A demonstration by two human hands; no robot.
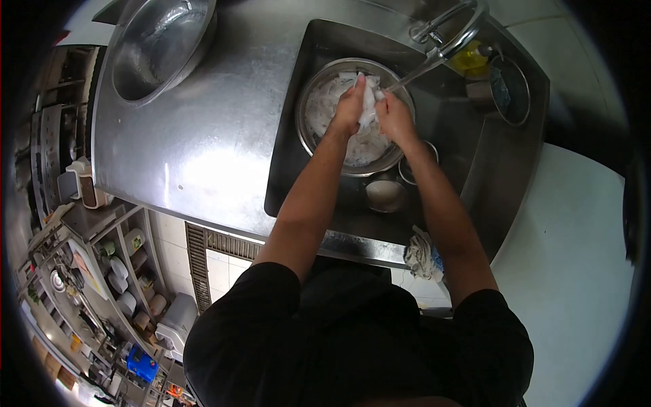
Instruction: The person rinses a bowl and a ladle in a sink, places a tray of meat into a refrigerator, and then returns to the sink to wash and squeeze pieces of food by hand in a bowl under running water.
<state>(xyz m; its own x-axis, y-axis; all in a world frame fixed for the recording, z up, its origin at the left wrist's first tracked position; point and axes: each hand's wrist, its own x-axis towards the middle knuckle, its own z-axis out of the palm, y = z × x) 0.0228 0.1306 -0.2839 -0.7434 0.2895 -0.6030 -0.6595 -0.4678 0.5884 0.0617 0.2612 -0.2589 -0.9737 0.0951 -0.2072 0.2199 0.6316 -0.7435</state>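
A round metal bowl [302,129] stands in the sink, filled with water and soft white pieces [324,108] whose kind I cannot make out; they look like food. Over the bowl, my left hand [349,107] grips a white piece [369,112], thumb pointing away from me. My right hand [396,119] has its fingers closed on the same piece from the other side. Water runs from the tap [444,51] in a stream [415,73] that comes down beside my right hand. The undersides of both hands are hidden.
Small round dishes [385,195] sit in the sink [288,163] near the bowl. A crumpled cloth [422,256] hangs on the front edge. Far left on the counter [230,88] rests a large metal basin [193,64]. A strainer [510,91] and a yellow liquid bottle [469,60] are at the back right.
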